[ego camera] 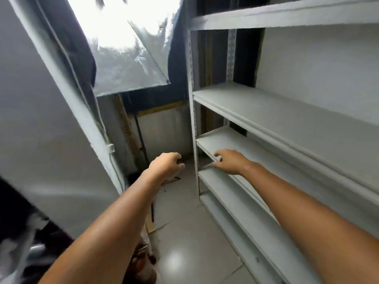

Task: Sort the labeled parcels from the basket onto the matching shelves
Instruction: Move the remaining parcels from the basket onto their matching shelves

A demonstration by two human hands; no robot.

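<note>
Both arms stretched out ahead. Left hand (167, 166) loosely curled and empty above the floor (184, 238); right hand (229, 161) spread, empty, before the bare white shelves (276, 111). No parcels or basket in view.

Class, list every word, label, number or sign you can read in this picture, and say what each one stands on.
None: no readable text appears anywhere.
Shelves: bare, no labels visible.
Upright post: only punched holes, no numbers.
Left hand and right hand: holding nothing printed.
No parcels or basket in view.
</note>
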